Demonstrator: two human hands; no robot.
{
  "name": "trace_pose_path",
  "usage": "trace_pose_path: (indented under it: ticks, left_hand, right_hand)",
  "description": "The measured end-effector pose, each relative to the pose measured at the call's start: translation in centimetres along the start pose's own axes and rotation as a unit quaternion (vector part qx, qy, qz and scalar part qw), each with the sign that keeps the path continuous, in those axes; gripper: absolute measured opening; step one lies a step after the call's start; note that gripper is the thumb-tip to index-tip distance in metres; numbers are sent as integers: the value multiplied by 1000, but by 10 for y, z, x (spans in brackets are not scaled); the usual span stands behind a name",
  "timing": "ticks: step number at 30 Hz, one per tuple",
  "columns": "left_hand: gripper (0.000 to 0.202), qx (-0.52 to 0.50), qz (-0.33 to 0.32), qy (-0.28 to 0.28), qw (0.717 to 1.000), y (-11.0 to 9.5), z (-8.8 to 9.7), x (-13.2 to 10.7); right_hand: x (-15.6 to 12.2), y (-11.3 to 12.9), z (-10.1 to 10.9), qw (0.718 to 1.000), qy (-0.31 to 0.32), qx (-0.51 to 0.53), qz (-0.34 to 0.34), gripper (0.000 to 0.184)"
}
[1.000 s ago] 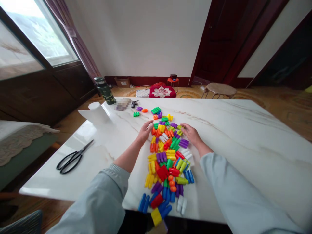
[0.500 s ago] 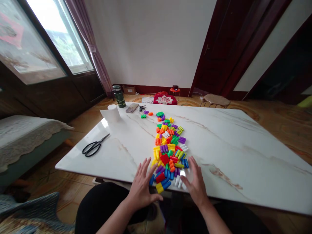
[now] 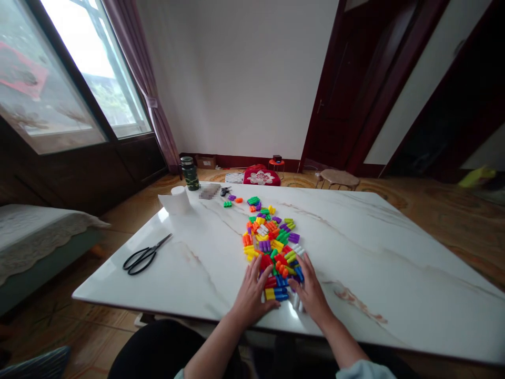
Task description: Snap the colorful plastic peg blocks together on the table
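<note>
A long heap of colourful plastic building blocks runs away from the near edge of the white marbled table. At its near left side rests my left hand, fingers spread against the blocks and thumb beside a yellow and blue block. On the opposite side, my right hand touches the heap with fingers apart, close to some white blocks. Both palms face inward around the near end of the heap. Neither hand grips a single block; some blocks are partly hidden by the fingers.
Black-handled scissors lie at the left. Farther back stand a paper roll and a green camouflage flask, with keys and a blurred flat object nearby. A stool stands beyond the table.
My hands have moved forward and closer together against the heap's near end. The near blocks, including the yellow and blue one, have been pushed inward from the table edge. The view has shifted slightly.
</note>
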State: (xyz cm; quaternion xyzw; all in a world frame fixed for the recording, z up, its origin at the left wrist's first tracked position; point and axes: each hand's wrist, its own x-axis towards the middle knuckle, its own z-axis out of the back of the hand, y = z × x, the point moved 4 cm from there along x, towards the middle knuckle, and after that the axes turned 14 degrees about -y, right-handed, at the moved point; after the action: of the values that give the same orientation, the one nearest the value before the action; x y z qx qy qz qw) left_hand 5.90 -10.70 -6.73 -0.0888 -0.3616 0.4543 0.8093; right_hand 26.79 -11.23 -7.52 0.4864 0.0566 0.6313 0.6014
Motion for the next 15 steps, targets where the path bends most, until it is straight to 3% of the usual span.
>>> trace_pose_path:
  ticks: [4,7,10,12,15]
  left_hand:
    - [89,32,25,-6,999,3,-12,13]
    - [80,46,27,-21,998,7,-14,17]
    - [74,54,1,-46,997,9,-5,18]
    - [65,49,-18,-64,997,12,7,26]
    - [48,37,-21,-98,994,28,25,63]
  right_hand:
    - [47,-42,-6,997,-54,-22,-48,58]
    - [79,-70,-19,992,-24,-106,-59,64]
    - [96,-85,-32,983,21,-176,-44,64]
    - [98,-90,-36,979,20,-203,-31,63]
    - [95,-92,-38,975,2,-222,-12,60]
